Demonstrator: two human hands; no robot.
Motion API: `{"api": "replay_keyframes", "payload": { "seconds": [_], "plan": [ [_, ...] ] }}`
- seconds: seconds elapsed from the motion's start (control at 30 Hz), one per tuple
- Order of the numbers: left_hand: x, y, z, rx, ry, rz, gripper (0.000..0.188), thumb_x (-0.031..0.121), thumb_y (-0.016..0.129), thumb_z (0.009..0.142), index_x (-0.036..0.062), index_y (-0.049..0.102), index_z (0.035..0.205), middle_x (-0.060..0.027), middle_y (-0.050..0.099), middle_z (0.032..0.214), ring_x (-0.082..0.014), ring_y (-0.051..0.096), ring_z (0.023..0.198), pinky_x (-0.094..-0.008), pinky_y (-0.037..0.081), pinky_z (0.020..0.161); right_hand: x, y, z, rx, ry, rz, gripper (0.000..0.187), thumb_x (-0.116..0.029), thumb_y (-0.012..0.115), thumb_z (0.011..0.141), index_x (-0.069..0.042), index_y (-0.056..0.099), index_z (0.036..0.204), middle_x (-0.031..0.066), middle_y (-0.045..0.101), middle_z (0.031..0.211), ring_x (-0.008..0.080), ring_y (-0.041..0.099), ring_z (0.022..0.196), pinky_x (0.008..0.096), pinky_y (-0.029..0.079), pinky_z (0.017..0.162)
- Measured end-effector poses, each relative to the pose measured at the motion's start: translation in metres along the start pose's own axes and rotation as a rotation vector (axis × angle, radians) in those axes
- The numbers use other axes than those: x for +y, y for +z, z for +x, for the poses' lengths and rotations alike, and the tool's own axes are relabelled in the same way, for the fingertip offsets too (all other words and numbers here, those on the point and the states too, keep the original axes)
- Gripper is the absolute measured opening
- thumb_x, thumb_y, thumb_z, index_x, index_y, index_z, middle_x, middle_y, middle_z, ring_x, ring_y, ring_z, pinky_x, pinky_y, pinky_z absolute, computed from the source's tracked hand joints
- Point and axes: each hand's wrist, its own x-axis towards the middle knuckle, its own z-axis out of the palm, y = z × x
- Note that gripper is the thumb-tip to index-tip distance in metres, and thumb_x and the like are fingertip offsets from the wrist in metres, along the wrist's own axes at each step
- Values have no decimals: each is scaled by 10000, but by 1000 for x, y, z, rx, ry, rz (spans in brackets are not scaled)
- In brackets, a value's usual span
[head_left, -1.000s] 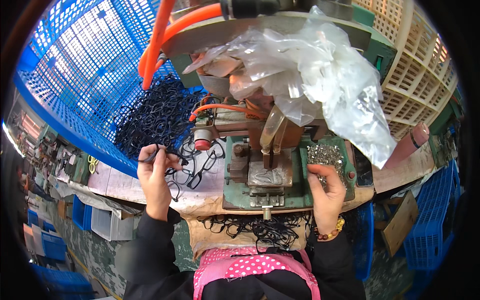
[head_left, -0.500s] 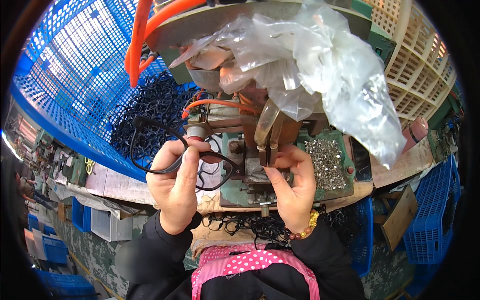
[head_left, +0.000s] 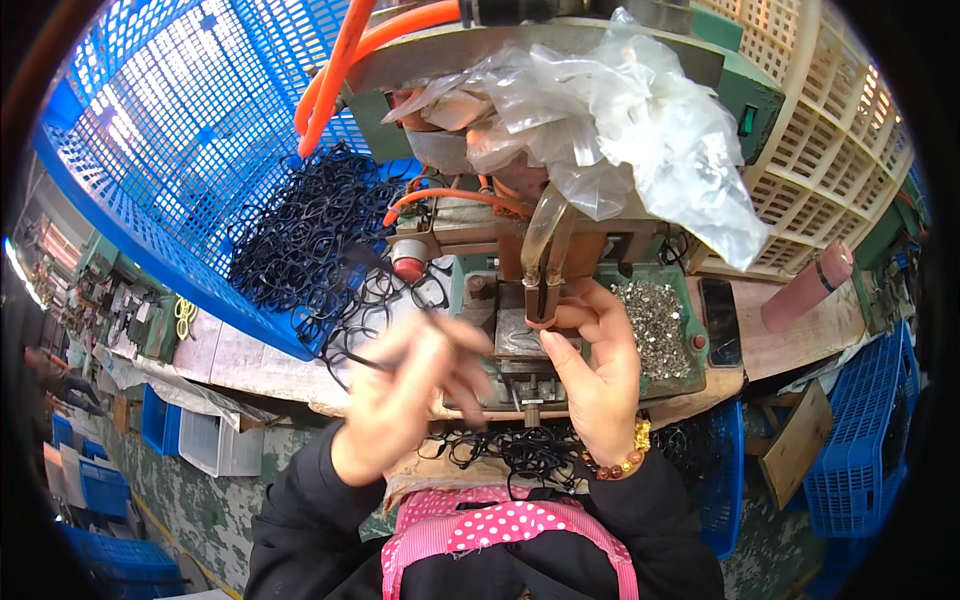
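Note:
My left hand is smeared by motion in front of the machine, and its fingers are too blurred to read. Just beyond it, several black eyeglass frames lie loose on the table. My right hand has thumb and fingers brought together at the copper-coloured tip of the bench machine; anything pinched there is too small to make out. Below that tip sits a metal block. Beside my right hand, a green tray holds a heap of tiny shiny metal parts.
A large blue basket at the left holds a heap of black frames. A crumpled clear plastic bag drapes over the machine. Orange hoses hang at its left. A phone and a pink bottle stand at the right.
The eyeglass frame has left my left hand, which has moved right and toward me. A dark blur shows near the basket. My right hand stays at the machine tip.

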Motion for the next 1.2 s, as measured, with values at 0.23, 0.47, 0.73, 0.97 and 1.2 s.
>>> {"api": "replay_keyframes", "payload": {
  "seconds": [0.23, 0.47, 0.73, 0.97, 1.2],
  "plan": [
    [-47, 27, -3, -293, -802, -538, 394, 305, 431, 1098, -44, 609, 1060, -183, 702, 728, -222, 628, 458, -299, 513, 447, -9, -40, -3, 82, -65, -82, 323, 13, 608, 970, 13, 573, 1292, 109, 675, 1203, 173, 613, 1150, 311, 444, 1039],
    [-48, 21, -4, -314, -838, -700, 372, 287, 436, 1092, -48, 592, 1050, -208, 692, 724, -259, 620, 442, -330, 507, 431, 28, -141, -3, 468, -80, -371, 251, -8, 578, 973, 19, 613, 1221, 91, 654, 1188, 176, 600, 1121, 311, 455, 987],
    [-49, 22, -4, -305, -838, -653, 374, 305, 432, 1095, -33, 581, 1041, -199, 692, 721, -244, 611, 437, -316, 489, 405, 45, -125, -14, 73, -239, -1309, 264, -43, 753, 780, -51, 662, 1028, 122, 641, 1147, 402, 498, 1263, 517, 367, 1075],
    [-53, -4, -19, -205, -646, -280, 402, 338, 463, 1091, -31, 617, 1132, -164, 719, 831, -198, 680, 622, -280, 537, 577, 55, -125, -6, 119, -242, -1250, 140, -22, 732, 799, -59, 635, 893, 102, 655, 1085, 394, 524, 1245, 527, 356, 1078],
    [-177, -119, -14, 310, -90, 1284, 383, 183, 702, 908, -33, 568, 1194, -207, 683, 902, -385, 666, 774, -447, 533, 701, 39, -115, -8, 191, -93, -1048, 69, 3, 657, 881, -18, 629, 941, 112, 650, 966, 290, 643, 941, 395, 478, 875]
  ]
}}
